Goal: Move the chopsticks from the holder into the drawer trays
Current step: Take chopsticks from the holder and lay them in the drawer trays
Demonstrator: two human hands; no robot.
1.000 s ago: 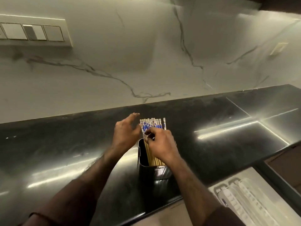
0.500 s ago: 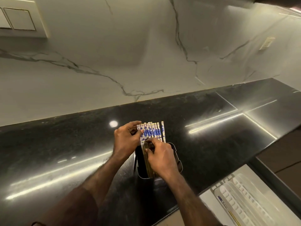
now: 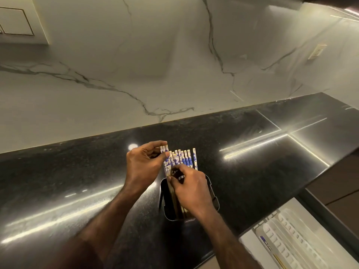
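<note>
Chopsticks [image 3: 181, 160] standing upright in black holder [image 3: 212, 199] on dark counter [image 3: 77, 181], patterned tops fanned out. Left hand [image 3: 143, 166] pinching two or three raised ones near tips. Right hand [image 3: 191, 193] curled around shafts at holder mouth, steadying rest. Tip: lift straight up, keep pair aligned, then over to drawer trays [image 3: 297, 241], lower right.
</note>
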